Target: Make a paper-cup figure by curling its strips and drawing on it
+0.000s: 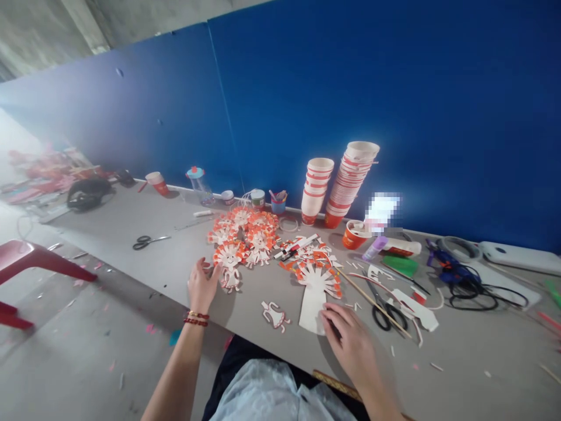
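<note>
My left hand [204,285] is beside a finished-looking paper doll [231,266] with a fringed orange-and-white head and a smiling drawn face. Its fingers are slightly bent and apart, at the doll's left edge. My right hand [348,332] rests with loosely stretched fingers at the right edge of a white paper strip [312,310]. Above that strip lies a fringed white paper piece [316,279] with orange tips. Between the hands, a small paper cutout of a dress-shaped body [276,316] lies flat. More fringed paper dolls [260,225] are heaped behind.
Two stacks of paper cups [352,184] stand against the blue wall panel [385,88]. To the right are black scissors [388,313], a wooden stick [372,301], a purple glue stick [374,248] and a blue glue gun [453,272] with its cord. More scissors [149,241] lie left; a red stool [39,263] stands beyond.
</note>
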`<state>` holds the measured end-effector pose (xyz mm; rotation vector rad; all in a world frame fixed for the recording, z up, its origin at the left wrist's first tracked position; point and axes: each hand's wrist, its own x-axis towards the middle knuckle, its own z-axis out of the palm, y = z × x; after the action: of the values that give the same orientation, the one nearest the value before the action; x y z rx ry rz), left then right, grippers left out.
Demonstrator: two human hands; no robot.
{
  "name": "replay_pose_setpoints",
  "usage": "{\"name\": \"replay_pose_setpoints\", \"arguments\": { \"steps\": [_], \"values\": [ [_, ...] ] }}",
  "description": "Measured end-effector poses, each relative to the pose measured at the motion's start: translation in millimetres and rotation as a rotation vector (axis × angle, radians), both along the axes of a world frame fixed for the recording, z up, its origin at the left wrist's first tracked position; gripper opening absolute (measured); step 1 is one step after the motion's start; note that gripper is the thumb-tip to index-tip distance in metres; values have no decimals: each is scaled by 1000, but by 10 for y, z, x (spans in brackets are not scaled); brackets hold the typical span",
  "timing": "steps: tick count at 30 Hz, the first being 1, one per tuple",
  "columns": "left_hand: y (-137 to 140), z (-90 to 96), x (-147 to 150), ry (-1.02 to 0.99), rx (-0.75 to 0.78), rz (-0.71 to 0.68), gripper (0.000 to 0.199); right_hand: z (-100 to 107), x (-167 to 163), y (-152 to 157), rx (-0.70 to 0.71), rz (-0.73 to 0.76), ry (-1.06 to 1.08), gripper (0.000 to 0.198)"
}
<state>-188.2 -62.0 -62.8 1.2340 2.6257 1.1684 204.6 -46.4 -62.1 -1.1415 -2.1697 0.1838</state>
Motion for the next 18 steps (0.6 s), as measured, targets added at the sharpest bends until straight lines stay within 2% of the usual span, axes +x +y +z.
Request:
{"name": "replay_pose_setpoints", "arguments": {
  "steps": [5,7,13,18],
  "values": [
    [218,11,-68,-100,-61,-27,68,-5,6,2,-24,5,0,21],
    [268,-4,-96,-111,-66,-25,63,4,8,2,-38,2,-1,20],
    [292,-27,-131,-148,-15,-30,31,-8,-9,14,-41,-13,4,21],
    [253,32,-46,-193,102,-30,33,-8,22,17,-19,-17,17,20]
  ]
}}
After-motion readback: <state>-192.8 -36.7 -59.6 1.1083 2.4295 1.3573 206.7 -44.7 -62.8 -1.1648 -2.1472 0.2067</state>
